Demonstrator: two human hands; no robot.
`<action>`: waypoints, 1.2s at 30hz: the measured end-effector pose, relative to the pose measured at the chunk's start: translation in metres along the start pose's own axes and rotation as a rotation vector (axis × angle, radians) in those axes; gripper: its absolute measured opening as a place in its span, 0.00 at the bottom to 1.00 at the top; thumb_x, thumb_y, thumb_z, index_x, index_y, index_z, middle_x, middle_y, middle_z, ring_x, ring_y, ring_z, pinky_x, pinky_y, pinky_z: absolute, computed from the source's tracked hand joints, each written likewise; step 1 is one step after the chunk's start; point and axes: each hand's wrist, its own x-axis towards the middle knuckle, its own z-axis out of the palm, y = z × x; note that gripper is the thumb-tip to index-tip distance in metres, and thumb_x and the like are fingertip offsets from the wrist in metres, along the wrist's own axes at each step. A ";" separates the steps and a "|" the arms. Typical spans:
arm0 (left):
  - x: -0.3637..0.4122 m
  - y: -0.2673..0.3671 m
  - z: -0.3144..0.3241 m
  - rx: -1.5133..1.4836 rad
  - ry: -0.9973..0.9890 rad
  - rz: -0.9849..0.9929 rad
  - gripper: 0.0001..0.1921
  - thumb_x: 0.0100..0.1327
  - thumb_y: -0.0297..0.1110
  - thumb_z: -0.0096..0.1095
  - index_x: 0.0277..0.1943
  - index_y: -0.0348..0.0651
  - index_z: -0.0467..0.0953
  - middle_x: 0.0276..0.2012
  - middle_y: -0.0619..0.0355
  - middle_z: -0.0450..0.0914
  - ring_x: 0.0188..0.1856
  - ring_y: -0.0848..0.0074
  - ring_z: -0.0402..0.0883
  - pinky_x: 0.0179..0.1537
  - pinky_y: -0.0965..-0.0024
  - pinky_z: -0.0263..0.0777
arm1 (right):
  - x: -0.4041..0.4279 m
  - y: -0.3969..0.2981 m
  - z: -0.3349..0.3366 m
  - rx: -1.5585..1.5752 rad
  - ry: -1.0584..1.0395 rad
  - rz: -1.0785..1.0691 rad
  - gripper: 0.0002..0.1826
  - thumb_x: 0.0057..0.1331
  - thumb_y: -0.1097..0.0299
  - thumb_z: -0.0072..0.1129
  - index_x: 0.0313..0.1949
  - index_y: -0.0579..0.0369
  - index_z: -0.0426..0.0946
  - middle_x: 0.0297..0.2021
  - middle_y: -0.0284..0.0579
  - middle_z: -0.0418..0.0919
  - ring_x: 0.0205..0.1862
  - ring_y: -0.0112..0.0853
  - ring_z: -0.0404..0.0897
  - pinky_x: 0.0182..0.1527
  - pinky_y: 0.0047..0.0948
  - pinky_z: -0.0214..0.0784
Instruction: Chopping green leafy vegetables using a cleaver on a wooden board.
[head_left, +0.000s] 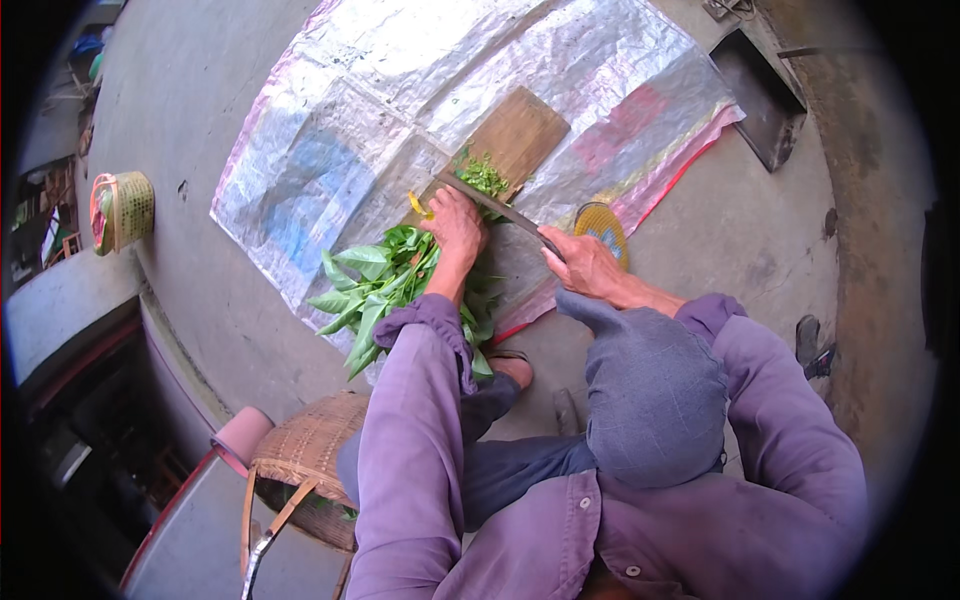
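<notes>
My left hand (456, 225) grips a bunch of leafy green stems (382, 281) at the near end of a wooden cutting board (525, 135). The leaves spread out below the hand and partly behind my left forearm. In my right hand (589, 262) is the handle of a long-bladed knife (495, 204), its dark blade slanting up and left across the board's near end. The blade tip lies close to my left fingers. Chopped greens (482, 174) are heaped on the board just beyond the blade. A yellow leaf (417, 204) shows beside my left fingers.
A plastic woven sheet (330, 120) lies under the board on the concrete floor. At the lower left stand a wicker basket (315, 439) and a pink bucket (244, 435). A smaller woven basket (133, 210) is far left, a dark metal tray (761, 97) upper right. My slippered foot (602, 229) rests near the sheet's edge.
</notes>
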 end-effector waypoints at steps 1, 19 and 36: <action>0.000 0.004 -0.004 -0.003 -0.001 0.005 0.16 0.71 0.43 0.62 0.56 0.48 0.80 0.51 0.57 0.73 0.55 0.60 0.76 0.39 0.39 0.69 | -0.001 0.002 0.001 -0.003 0.002 0.005 0.18 0.78 0.61 0.61 0.62 0.53 0.73 0.29 0.63 0.84 0.33 0.63 0.86 0.35 0.61 0.76; -0.004 0.012 -0.034 -0.046 -0.044 -0.001 0.17 0.75 0.42 0.58 0.61 0.45 0.74 0.51 0.54 0.74 0.57 0.59 0.78 0.44 0.36 0.74 | 0.053 0.017 0.030 -0.029 -0.013 -0.012 0.17 0.77 0.62 0.61 0.58 0.56 0.72 0.28 0.65 0.83 0.33 0.66 0.85 0.34 0.64 0.74; -0.001 0.001 -0.022 -0.077 -0.134 0.010 0.28 0.72 0.39 0.63 0.71 0.40 0.70 0.55 0.55 0.73 0.60 0.60 0.76 0.51 0.37 0.72 | 0.003 -0.005 0.000 -0.012 0.006 -0.008 0.20 0.77 0.62 0.62 0.62 0.57 0.74 0.29 0.64 0.84 0.34 0.64 0.86 0.35 0.61 0.76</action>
